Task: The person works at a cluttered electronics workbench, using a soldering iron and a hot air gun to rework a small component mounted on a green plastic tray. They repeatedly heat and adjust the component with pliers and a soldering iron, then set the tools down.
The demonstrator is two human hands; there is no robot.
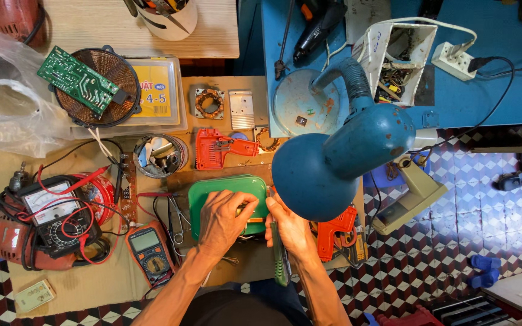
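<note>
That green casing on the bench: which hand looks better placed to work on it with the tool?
Probably the right hand: it grips a green-handled screwdriver at the green casing's edge. The left hand lies flat on the casing, seemingly steadying it.

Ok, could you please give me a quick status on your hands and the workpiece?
Left hand resting on green housing. Right hand gripping green-handled screwdriver beside it. Blue lamp shade overhangs the right edge.

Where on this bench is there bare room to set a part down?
Bare board shows at the near left corner, between the orange multimeter and the small cream box. The wooden shelf left of the white cup is also free. Around the green casing under both hands, it is crowded.
</note>
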